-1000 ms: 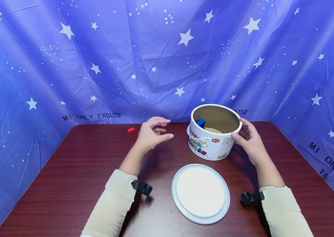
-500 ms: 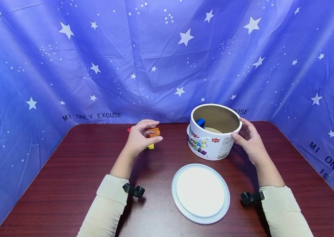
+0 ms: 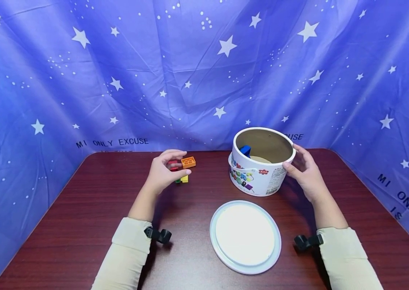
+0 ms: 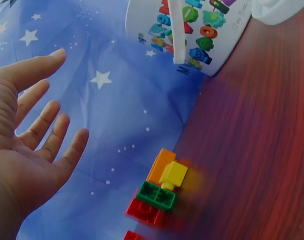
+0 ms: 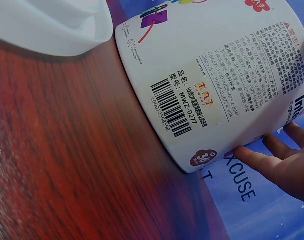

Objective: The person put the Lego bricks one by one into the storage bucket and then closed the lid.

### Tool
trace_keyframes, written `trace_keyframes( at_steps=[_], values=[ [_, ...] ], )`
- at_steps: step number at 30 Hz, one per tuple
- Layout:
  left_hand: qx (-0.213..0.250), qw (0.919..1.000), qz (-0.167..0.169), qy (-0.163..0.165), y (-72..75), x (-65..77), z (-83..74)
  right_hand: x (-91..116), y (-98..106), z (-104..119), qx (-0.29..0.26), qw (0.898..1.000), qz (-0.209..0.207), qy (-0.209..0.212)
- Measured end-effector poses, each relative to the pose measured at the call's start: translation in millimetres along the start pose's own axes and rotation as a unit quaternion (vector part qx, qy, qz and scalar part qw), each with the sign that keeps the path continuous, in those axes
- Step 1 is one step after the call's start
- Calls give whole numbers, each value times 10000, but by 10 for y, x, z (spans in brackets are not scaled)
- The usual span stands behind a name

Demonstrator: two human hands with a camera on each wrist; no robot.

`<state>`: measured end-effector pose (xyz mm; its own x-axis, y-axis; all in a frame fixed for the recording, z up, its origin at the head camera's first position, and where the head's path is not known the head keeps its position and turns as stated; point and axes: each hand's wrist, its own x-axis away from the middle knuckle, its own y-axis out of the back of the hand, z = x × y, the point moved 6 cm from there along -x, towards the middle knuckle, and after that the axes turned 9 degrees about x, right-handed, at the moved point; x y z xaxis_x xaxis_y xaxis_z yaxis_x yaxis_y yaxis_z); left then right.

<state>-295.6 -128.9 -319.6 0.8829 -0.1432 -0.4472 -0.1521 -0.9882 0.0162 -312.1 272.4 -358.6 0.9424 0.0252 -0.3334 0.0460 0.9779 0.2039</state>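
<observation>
My left hand (image 3: 162, 171) hovers at the left with its thumb and fingers spread apart, holding nothing. Close by its fingertips lie toy building bricks: an orange brick (image 3: 188, 162), a yellow brick (image 4: 173, 174), a green brick (image 4: 155, 195) and a red brick (image 4: 144, 212). Part of this group is hidden behind the fingers in the head view. On the right, my right hand (image 3: 306, 173) holds the side of a white printed bucket (image 3: 242, 179), its thumb at the rim and its fingers along the far side. A blue brick (image 3: 245, 151) shows inside the bucket.
In front of the bucket, a round white lid (image 3: 246, 233) lies flat on the dark red wooden table (image 3: 81, 225). A blue star-patterned curtain (image 3: 190, 60) hangs behind the table and along both sides. The bucket's white handle (image 4: 177, 35) hangs down its side.
My left hand has moved left, away from the bucket, and come beside the bricks, uncovering the orange and yellow ones. My right hand and the bucket have stayed in place.
</observation>
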Motion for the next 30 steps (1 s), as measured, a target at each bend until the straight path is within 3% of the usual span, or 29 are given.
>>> trace_keyframes(
  at_steps=[11,19,25,30],
  values=[
    [-255,9994,-137,207,135,34,73,-5,1,-7,13,10000,-18,39],
    [-300,9984,-233,408,301,5,491,-8,3,-8,-2,10000,-18,40],
    [-123,9975,-267,638,368,20,637,-6,5,-5,-32,10000,-30,20],
    [-194,9945,-178,1011,416,53,750,-6,1,-3,4,10000,-27,30]
  ],
)
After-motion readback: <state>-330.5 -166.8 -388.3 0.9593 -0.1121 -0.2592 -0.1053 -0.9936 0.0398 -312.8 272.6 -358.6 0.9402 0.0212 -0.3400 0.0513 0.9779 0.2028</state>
